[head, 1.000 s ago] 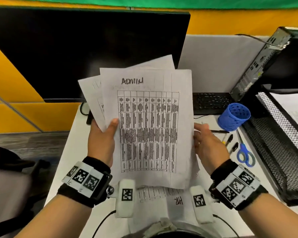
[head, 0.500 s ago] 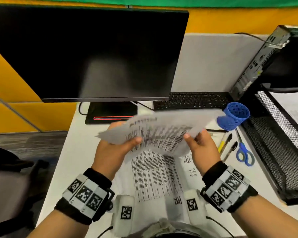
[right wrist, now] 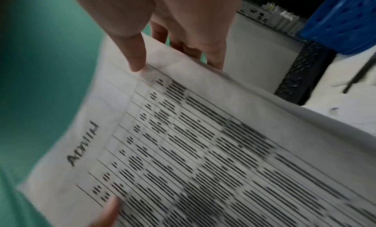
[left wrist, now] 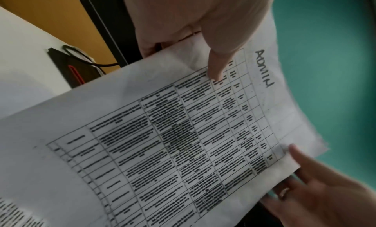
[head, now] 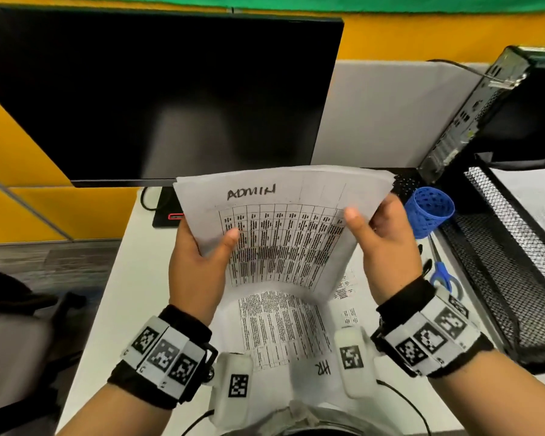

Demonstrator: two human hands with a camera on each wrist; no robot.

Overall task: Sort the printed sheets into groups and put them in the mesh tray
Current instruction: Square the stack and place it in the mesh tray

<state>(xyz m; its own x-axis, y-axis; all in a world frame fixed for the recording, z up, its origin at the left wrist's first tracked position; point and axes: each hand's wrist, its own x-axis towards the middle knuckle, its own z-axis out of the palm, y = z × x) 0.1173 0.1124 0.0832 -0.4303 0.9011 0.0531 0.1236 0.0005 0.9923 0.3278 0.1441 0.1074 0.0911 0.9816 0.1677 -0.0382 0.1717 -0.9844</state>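
Observation:
I hold a small stack of printed sheets (head: 283, 228) above the desk; the top one bears a table and the handwritten word ADMIN. My left hand (head: 199, 256) grips the stack's left edge, thumb on top. My right hand (head: 381, 240) grips its right edge, thumb on the front and fingers behind. Both wrist views show the ADMIN sheet (left wrist: 183, 134) (right wrist: 203, 150) held this way. Another printed sheet marked HR (head: 283, 328) lies flat on the desk under the stack. The black mesh tray (head: 491, 272) stands at the right with white paper (head: 535, 196) inside.
A large dark monitor (head: 158, 96) stands behind the sheets, with a keyboard (head: 405, 184) partly hidden at its right. A blue perforated cup (head: 430, 212), blue-handled scissors (head: 442, 272) and pens lie between my right hand and the tray. A computer case (head: 472, 114) leans at the back right.
The stack was tipped down nearly flat and fanned half a second ago; now it is raised again, squared together, with the ADMIN sheet facing me. Both hands keep their grip.

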